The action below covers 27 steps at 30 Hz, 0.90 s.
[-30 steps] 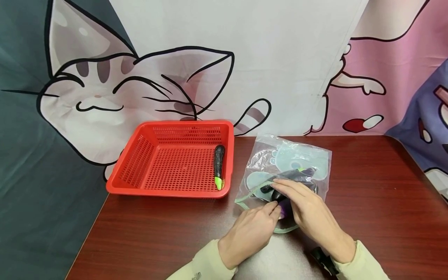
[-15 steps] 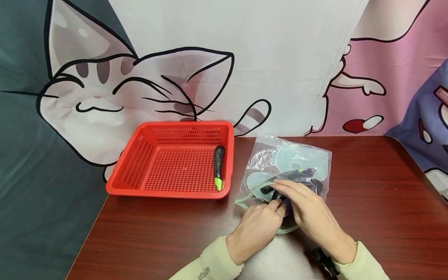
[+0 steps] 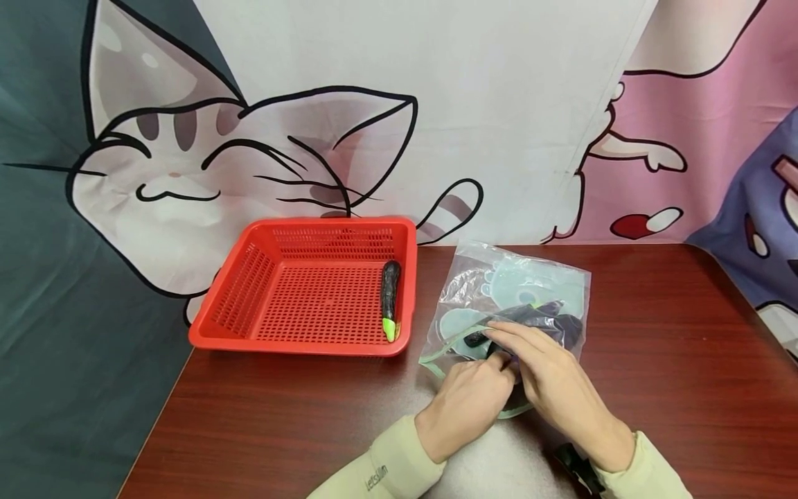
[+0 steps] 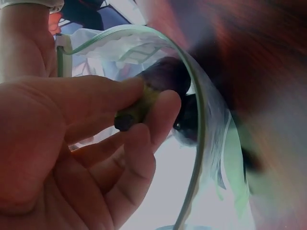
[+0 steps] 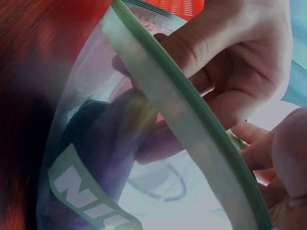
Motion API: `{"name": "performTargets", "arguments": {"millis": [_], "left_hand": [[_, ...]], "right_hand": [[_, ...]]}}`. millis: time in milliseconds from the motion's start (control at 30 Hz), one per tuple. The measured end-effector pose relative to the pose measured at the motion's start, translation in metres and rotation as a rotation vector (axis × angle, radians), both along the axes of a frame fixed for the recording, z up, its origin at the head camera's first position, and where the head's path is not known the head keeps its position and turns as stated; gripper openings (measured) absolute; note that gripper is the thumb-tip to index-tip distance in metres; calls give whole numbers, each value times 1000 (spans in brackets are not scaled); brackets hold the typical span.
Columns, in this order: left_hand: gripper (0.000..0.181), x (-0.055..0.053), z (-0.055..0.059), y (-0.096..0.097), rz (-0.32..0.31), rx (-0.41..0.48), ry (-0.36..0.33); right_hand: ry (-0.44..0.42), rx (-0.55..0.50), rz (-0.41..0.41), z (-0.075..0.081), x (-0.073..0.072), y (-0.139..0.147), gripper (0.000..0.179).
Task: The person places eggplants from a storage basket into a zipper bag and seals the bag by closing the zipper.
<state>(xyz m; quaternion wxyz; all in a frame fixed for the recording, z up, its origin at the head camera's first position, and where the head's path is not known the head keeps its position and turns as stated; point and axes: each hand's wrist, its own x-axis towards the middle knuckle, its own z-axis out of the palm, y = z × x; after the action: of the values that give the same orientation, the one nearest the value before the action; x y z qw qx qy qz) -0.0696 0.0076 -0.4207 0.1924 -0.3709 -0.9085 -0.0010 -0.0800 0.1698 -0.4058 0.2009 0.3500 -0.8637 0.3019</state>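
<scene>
My left hand (image 3: 470, 398) reaches into the mouth of a clear zip bag (image 3: 464, 277) with a green-edged opening. Thumb and fingertips pinch the yellow-green stem end of a dark purple eggplant (image 4: 165, 76), whose body lies inside the bag. Through the film in the right wrist view, the same eggplant (image 5: 112, 139) points away from the opening. My right hand (image 3: 555, 374) holds the raised upper edge of the bag, keeping its mouth apart. Other dark vegetables (image 3: 542, 315) lie deeper in the bag, partly covered by the right hand.
Left of the bag stands a red perforated basket (image 3: 312, 344). Along its right wall lies a slim black vegetable (image 3: 389, 287) with a bright green end. Brown wood-grain table (image 3: 280, 409) surrounds both, and a cartoon-print cloth (image 3: 499, 104) hangs behind.
My left hand has moved right and deeper into the bag, and the eggplant has slid further in with it. The right hand has stayed at the bag's edge.
</scene>
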Motion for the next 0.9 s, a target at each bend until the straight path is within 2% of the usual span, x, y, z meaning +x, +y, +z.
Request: {"name": "performTargets", "arguments": {"millis": [100,233,733,900], "left_hand": [[14,-1,-1,2,5,-23,3],[15,-1,-3,4,9,-41,19],[9,-4,-10,9,33,-71,126],[8,-4,-9,9,29,-99,117]], "right_hand": [[8,1,-2,0,0,0,44],[21,0,-9,-1,-1,0,50],[36,-13,-1,-1,-1,-1,48],[50,-21,9,-1,-1,-2,48]]}}
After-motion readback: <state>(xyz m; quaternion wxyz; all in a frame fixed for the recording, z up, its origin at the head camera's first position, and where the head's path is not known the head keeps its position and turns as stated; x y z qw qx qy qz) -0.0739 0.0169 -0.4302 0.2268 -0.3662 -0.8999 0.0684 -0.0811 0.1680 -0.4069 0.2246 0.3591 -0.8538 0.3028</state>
